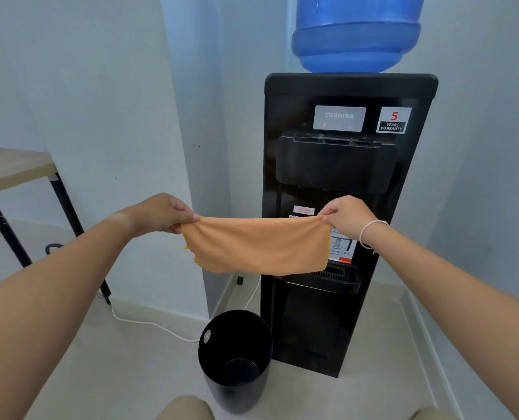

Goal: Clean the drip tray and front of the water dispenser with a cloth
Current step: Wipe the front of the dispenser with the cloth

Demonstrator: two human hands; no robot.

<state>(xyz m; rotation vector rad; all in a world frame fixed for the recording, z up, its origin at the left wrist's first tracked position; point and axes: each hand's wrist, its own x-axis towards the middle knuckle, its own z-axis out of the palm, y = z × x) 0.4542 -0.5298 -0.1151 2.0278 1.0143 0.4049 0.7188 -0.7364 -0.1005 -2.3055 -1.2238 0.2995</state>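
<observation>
An orange cloth [258, 245] hangs stretched between my two hands in front of the black water dispenser [340, 165]. My left hand [164, 213] pinches its top left corner. My right hand [347, 216] pinches the top right corner. The cloth covers part of the dispenser's front and the left part of the drip tray [340, 278], whose black grille shows below the cloth's right edge. A blue water bottle [357, 34] stands upside down on top of the dispenser.
A black bin [235, 359] stands on the floor left of the dispenser's base. A white cable [149, 324] runs across the floor. A wooden table with black legs [12, 168] stands at the left. Walls close in on both sides.
</observation>
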